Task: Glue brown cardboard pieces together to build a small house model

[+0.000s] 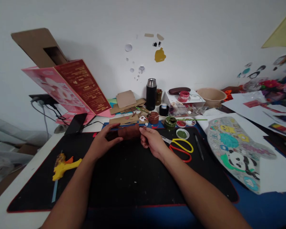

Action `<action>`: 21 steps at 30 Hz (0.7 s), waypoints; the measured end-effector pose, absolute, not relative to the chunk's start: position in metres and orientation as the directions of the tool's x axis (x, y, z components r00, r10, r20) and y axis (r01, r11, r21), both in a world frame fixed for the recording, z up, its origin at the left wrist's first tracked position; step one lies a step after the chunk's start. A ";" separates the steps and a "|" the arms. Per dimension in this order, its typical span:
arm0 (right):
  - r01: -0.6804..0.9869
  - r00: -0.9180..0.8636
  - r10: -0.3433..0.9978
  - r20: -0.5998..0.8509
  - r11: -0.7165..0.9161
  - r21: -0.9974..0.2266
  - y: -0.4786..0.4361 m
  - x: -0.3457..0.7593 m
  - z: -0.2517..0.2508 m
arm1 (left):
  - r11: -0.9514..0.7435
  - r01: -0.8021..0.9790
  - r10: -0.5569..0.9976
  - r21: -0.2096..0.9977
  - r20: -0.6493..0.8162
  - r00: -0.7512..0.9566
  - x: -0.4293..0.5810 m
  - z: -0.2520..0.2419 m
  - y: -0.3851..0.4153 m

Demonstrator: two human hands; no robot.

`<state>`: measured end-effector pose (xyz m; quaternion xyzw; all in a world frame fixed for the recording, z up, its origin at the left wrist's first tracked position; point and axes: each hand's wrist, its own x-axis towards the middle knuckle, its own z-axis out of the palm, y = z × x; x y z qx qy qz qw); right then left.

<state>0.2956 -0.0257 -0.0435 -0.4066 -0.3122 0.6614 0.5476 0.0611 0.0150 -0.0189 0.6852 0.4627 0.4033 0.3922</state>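
A dark brown, roughly rectangular piece [129, 132], perhaps painted cardboard, is held up over the black desk mat [124, 178]. My left hand [104, 140] grips its left end, thumb below and fingers above. At the right end my right hand [153, 140] is closed in a pinch on its edge. Just right of that hand lie scissors [183, 145] with yellow and red handles, partly hidden by it. Beyond the piece stand an open jar of brown paint [153, 117] and a jar of green paint [170, 122].
A yellow glue gun [64, 166] lies on the mat at left. A black thermos [151, 95] stands at the back, near cardboard scraps [125, 99]. To the right are a pen [199, 147], a green paint lid [182, 134] and a sticker-covered grey board [231, 149].
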 end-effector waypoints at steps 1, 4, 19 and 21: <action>-0.462 -0.083 0.977 -0.197 -0.213 -0.861 -0.026 0.296 -0.044 | -0.275 0.346 0.949 0.897 0.196 0.247 0.060 -0.021 0.017; -0.425 -0.132 0.970 -0.204 -0.241 -0.873 -0.026 0.295 -0.045 | -0.283 0.370 0.948 0.885 0.200 0.246 0.057 -0.029 0.021; -0.203 -0.372 0.902 -0.220 -0.311 -0.929 -0.033 0.291 -0.044 | -0.550 0.464 0.810 0.695 0.308 0.500 0.060 -0.032 0.017; -0.200 -0.383 0.896 -0.226 -0.320 -0.926 -0.033 0.290 -0.045 | -0.602 0.518 0.783 0.608 0.322 0.532 0.058 -0.037 0.020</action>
